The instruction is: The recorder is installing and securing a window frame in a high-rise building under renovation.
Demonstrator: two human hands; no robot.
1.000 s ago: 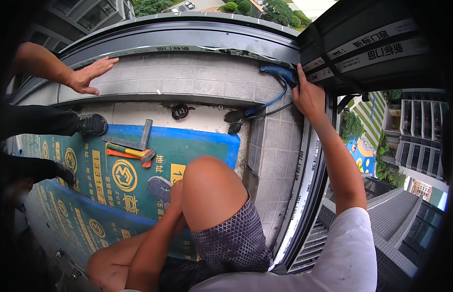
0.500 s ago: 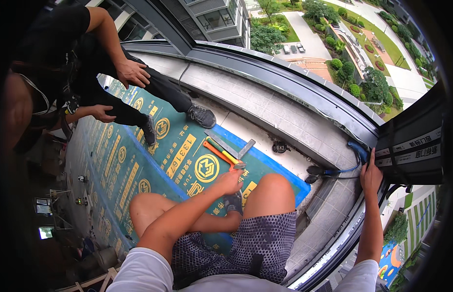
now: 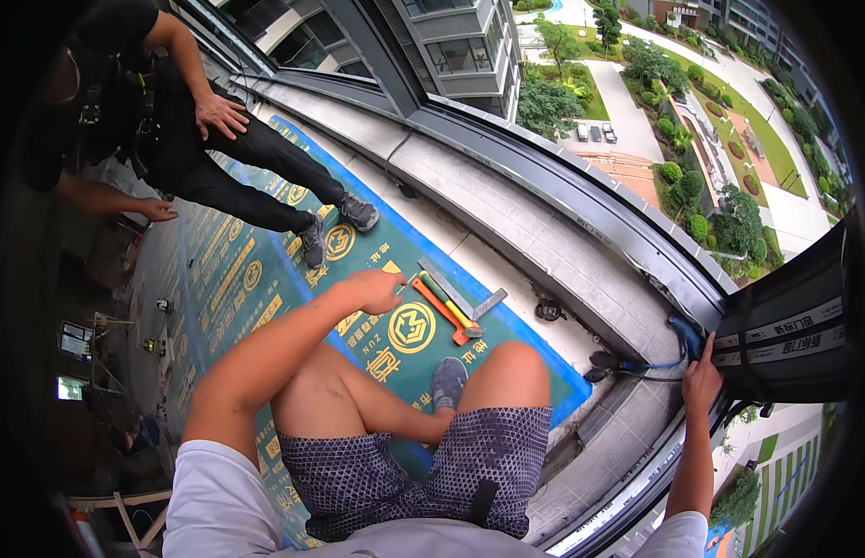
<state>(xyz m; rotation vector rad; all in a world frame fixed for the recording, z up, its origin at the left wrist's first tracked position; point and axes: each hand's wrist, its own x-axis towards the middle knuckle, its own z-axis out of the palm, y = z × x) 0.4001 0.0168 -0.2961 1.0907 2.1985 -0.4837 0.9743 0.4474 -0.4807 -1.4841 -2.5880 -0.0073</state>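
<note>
Head view: centre, left hand (image 3: 380, 291) near slim orange-handled tool (image 3: 439, 308); at right, right hand (image 3: 702, 379) touching black, white-striped panel (image 3: 790, 312); both grips unclear.

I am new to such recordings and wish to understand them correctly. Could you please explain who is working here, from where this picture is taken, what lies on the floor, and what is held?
No machine works here: these are a person's own bare hands. A wide fisheye camera on that person's head looks down, so straight edges appear bent. On the green floor covering lie a grey L-shaped square, a hammer with a yellow-and-green handle, and an orange-handled tool. The left hand is close to the handles; I cannot tell whether it touches them. The right hand is at the edge of the dark panel, near a blue item with hoses; I see no tool in it. Another person in black stands at the left.
</note>
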